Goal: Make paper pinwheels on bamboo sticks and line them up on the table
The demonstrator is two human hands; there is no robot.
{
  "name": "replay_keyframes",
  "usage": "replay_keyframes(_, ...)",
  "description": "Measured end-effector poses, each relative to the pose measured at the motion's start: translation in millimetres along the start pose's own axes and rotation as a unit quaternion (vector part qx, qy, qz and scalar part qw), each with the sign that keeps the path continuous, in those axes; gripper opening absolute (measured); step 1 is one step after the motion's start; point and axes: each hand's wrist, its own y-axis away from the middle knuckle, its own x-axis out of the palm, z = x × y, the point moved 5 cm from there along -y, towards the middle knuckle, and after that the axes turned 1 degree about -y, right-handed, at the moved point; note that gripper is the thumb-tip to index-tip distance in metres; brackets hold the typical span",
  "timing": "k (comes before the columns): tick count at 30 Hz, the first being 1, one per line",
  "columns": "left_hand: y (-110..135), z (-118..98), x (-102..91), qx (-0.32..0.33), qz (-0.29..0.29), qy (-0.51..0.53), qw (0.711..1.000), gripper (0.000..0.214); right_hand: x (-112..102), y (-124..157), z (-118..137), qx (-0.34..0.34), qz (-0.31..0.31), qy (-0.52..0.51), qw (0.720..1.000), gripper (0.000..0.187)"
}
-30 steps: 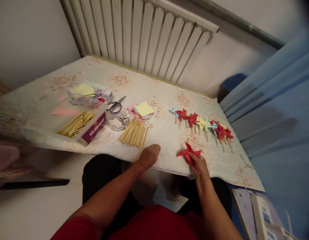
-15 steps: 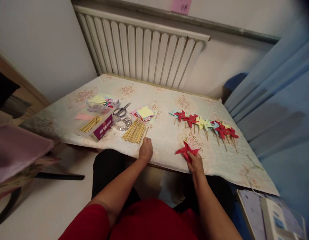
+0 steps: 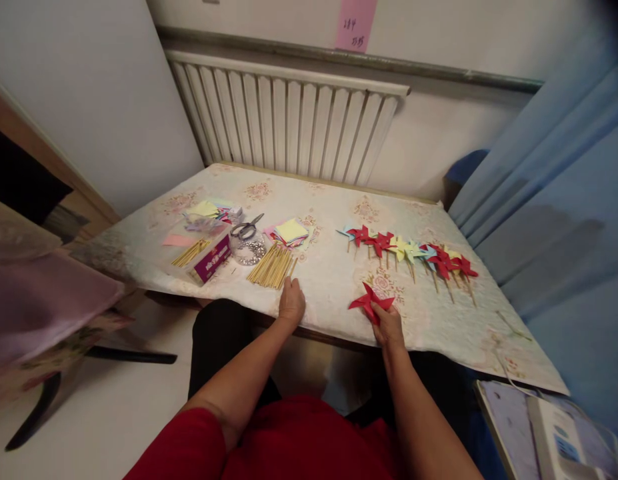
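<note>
My right hand [image 3: 387,327] is closed on a red paper pinwheel head [image 3: 369,301] near the front edge of the table [image 3: 333,287]. My left hand [image 3: 291,301] rests on the tablecloth with its fingers curled, just below a loose pile of wooden sticks [image 3: 275,265]; whether it grips one is hidden. Behind the sticks lies a stack of coloured paper squares [image 3: 290,231].
A row of finished pinwheels on sticks [image 3: 411,250] lies at the right. Scissors [image 3: 247,227], a dish of pins [image 3: 249,251], a box with more sticks [image 3: 203,255] and more paper [image 3: 205,209] are at the left. A radiator [image 3: 289,120] stands behind.
The view has tilted up and drawn back. My left hand has slid forward to the near ends of the loose sticks. The right hand keeps hold of the red pinwheel.
</note>
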Motion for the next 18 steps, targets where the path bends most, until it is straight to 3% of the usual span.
replay_keyframes(5, -3.5, -2.6, -2.6, -0.010, 0.012, -0.025, 1.000, 0.019, -2.2, -2.5, -2.3, 0.003, 0.007, -0.001, 1.000, 0.032)
replay_keyframes(10, -7.9, -6.5, 0.3, -0.010, 0.069, -0.104, 0.992, 0.026, -1.8, -2.7, -1.5, 0.006, 0.013, 0.002, 1.000, 0.037)
replay_keyframes(18, -3.0, -20.4, -0.2, 0.085, 0.138, -0.121, 0.979, 0.031, 0.2, -1.8, -1.0, 0.003, 0.014, -0.003, 1.000, 0.034)
